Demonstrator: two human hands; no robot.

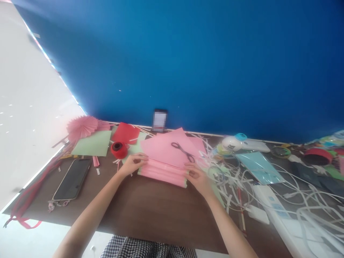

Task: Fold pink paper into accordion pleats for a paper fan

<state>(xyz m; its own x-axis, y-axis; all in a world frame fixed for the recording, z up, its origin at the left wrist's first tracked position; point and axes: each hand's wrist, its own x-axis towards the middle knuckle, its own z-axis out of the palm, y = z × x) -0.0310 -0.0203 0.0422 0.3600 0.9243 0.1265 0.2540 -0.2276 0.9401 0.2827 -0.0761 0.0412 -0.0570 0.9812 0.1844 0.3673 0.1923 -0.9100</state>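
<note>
A pink sheet of paper with accordion pleats (163, 173) lies across the middle of the table near its back half, with pale green showing along its edge. My left hand (133, 163) pinches its left end, fingers bent over the top fold. At the other end my right hand (198, 178) grips the same paper between thumb and fingers. Just behind the pleats are flat pink sheets (161, 146), and dark-handled scissors (183, 152) rest on them, close to my right fingertips. A red ribbon roll (119, 150) stands beyond my left hand.
On the left are a phone (72, 180), a pink paper fan (82, 129) and green paper (94, 143). Tangled white cables (242, 182), a power strip (271, 204), a teal packet (260, 167) and a white bottle (231, 142) crowd the right. A blue wall (188, 64) rises behind.
</note>
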